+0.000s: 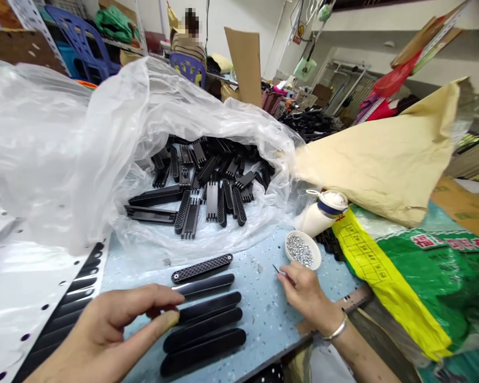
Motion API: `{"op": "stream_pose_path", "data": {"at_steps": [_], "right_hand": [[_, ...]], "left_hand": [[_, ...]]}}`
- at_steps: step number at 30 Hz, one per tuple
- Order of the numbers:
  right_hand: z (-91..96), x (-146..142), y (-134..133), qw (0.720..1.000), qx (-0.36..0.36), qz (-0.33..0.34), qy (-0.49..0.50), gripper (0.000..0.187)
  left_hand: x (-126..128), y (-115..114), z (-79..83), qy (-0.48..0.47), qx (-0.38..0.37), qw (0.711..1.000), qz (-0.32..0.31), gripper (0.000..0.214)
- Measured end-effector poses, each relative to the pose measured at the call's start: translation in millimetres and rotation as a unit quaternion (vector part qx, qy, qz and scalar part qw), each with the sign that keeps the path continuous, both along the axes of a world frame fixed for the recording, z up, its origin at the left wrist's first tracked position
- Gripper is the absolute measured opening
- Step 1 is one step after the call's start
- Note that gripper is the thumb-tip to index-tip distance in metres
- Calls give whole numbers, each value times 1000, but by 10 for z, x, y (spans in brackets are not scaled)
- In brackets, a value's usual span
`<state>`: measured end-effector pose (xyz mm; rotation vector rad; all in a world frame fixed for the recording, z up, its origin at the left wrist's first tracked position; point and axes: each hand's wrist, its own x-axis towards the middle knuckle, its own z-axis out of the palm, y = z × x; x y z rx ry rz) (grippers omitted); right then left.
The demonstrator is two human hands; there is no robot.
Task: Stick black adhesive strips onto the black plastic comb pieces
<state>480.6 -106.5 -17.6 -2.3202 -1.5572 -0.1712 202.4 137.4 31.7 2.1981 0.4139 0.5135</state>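
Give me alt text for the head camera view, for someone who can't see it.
A person's left hand rests at one end of a row of five black plastic strips on a speckled blue table, while the right hand pinches a thin dark piece beside a small white bowl of tiny metal parts. Behind, a clear plastic bag holds more of them.

A small assembly workshop is indicated by a clear plastic bag (83,138) of black plastic parts (207,186) (identical pieces), with cardboard sheets (245,64) and stacked chairs (82,45) seen behind it.
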Motion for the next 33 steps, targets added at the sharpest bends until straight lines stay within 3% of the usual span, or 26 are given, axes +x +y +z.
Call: {"op": "stream_pose_path", "data": {"at_steps": [3, 6, 12, 19, 24, 28, 31, 33], "right_hand": [[-104, 15, -106, 996, -57, -36, -60, 16], [-230, 1, -77, 992, -72, -54, -87, 23], [-256, -35, 31, 991, -86, -29, -99, 24], [-7, -34, 39, 980, -175, 39, -85, 20], [57, -30, 74, 975, -204, 68, -64, 18], [53, -70, 137, 981, -181, 51, -41, 12], [7, -149, 201, 991, -95, 44, 83, 12], [-20, -211, 251, 982, -15, 46, 183, 12]], "left_hand": [[164, -23, 137, -5, 3, 1000, -15, 13], [407, -141, 195, -50, 63, 996, -37, 17], [758, -364, -71, -31, 142, 985, -92, 26], [793, -391, -247, -40, 132, 987, -78, 23], [786, -380, -334, -48, 126, 988, -72, 23], [777, -383, -380, -35, 115, 990, -75, 23], [770, -383, -394, -14, 109, 990, -84, 23], [767, -383, -406, -2, 105, 991, -87, 22]]}}
